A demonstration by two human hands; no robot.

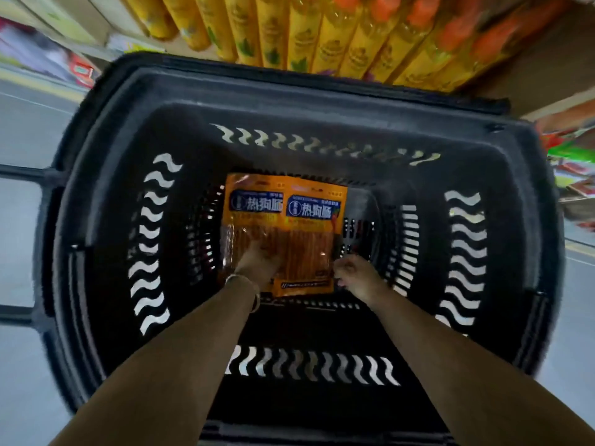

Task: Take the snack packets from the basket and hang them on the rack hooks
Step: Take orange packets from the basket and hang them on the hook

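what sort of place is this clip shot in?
Most likely a grocery shop or supermarket aisle. A black shopping basket holds orange snack packets, rows of yellow bottles with orange caps fill the shelf behind it, and blurred bright packaged goods show at the right.

White characters reading 热狗肠 stand on a blue band [257,203] across the left packet [232,243], just beyond the fingertips of the left hand [257,263]. The same three characters repeat on the right packet [314,249], up and to the left of the right hand [354,275]. Smaller print around both (and on the yellow bottle labels [335,46] farther off) is too blurred to read.
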